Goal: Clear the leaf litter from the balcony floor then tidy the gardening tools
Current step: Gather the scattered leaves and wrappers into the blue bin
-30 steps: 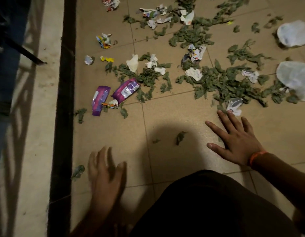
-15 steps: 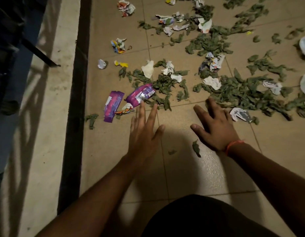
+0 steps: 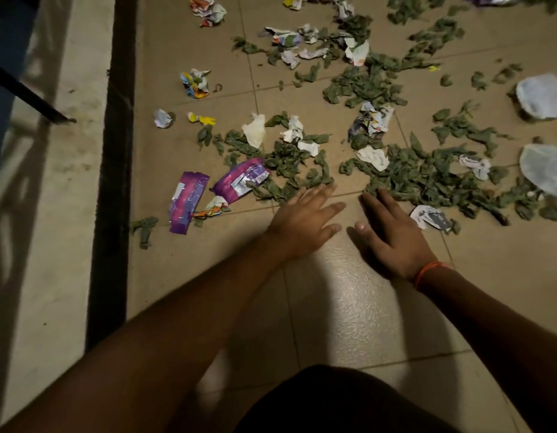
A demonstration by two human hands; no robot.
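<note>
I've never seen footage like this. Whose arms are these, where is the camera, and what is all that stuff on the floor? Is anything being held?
There is no machine here: these are a person's two bare arms, filmed by a wide-angle camera worn on their head, looking forward and down. The left hand and the right hand lie with fingers straight on the tiled balcony floor, fingertips at the near edge of the green leaf litter. Neither holds anything. Mixed among the leaves are crumpled paper scraps, and two purple wrappers lie to the left. Two pale plastic pieces sit at the right edge. An orange band circles the right wrist. No gardening tools are in view.
</note>
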